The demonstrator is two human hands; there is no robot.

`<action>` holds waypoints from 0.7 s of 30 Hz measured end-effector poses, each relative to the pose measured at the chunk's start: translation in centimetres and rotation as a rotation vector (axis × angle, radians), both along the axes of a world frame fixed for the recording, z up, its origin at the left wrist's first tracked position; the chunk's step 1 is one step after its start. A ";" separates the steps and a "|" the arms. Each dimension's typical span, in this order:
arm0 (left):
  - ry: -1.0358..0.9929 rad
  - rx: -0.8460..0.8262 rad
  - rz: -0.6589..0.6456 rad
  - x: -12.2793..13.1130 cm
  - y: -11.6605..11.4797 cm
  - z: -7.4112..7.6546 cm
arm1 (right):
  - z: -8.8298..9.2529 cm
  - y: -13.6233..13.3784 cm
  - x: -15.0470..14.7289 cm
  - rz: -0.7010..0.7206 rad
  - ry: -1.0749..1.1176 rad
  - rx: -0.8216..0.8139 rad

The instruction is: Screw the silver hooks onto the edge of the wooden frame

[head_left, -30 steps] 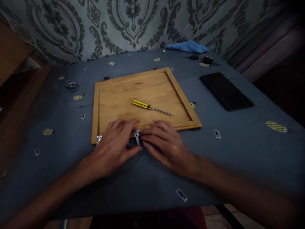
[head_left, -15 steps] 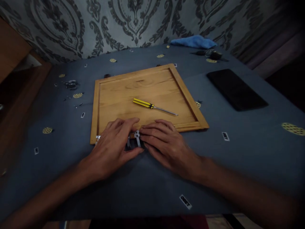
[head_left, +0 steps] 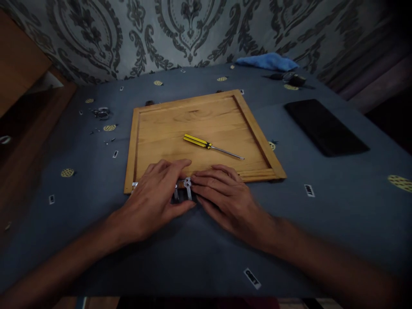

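A wooden panel with a raised frame lies flat on the table. At its near edge is a shiny metal fitting with small holes at its top; its exact kind I cannot make out. My left hand is curled over the fitting, thumb on the near side and fingers on the panel side, covering much of it. Fingers pressed together, my right hand touches the fitting's right side at the same edge. A screwdriver with a yellow-and-black handle rests on the panel, beyond both hands.
Left of the panel lie another shiny metal piece and several small metal bits, perhaps screws. A black tablet-like slab is on the right. Farther back are a blue cloth and a dark tool. A patterned wall borders the table.
The whole view has shifted slightly, so things appear a little lower and farther right. Both hands keep nearly the same hold at the panel's near edge.
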State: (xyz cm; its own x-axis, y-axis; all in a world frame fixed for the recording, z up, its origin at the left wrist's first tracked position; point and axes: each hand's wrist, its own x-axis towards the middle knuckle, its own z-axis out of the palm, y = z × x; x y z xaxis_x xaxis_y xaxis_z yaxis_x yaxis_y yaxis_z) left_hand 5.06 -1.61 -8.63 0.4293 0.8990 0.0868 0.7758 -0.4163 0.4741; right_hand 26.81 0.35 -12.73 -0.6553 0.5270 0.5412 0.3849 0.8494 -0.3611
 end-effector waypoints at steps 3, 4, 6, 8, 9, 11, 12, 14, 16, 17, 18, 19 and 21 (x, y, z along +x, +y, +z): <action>-0.009 -0.007 0.008 0.0 0.0 0.0 | 0.0 0.0 0.0 0.000 -0.006 0.010; -0.008 -0.007 0.010 0.0 0.1 0.0 | 0.0 0.0 0.0 0.002 -0.007 0.009; -0.001 -0.005 0.010 0.1 0.1 0.0 | -0.1 0.0 0.1 0.005 -0.013 -0.004; 0.006 0.000 0.010 0.1 0.1 0.0 | -0.1 0.0 0.2 0.005 -0.024 -0.013; 0.008 0.000 0.008 0.1 0.0 0.0 | -0.1 0.0 0.2 0.003 -0.032 -0.011; 0.009 0.002 0.007 0.0 0.0 0.0 | -0.1 0.0 0.3 0.002 -0.056 0.007; 0.010 0.001 0.009 0.0 0.0 0.0 | -0.1 0.0 0.4 -0.001 -0.064 0.022; 0.009 0.000 0.018 0.1 0.0 -0.1 | 0.0 0.0 0.5 -0.004 -0.079 0.052; 0.009 -0.003 0.031 0.1 0.0 -0.1 | 0.1 0.0 0.5 -0.004 -0.092 0.065; 0.007 -0.004 0.037 0.1 0.0 -0.2 | 0.1 0.0 0.5 -0.005 -0.098 0.064; 0.007 -0.007 0.042 0.1 0.0 -0.2 | 0.2 0.0 0.5 -0.003 -0.107 0.060; 0.007 -0.008 0.047 0.2 0.0 -0.2 | 0.2 -0.1 0.5 -0.003 -0.114 0.054; 0.009 -0.014 0.056 0.2 0.0 -0.2 | 0.1 -0.1 0.5 -0.006 -0.116 0.050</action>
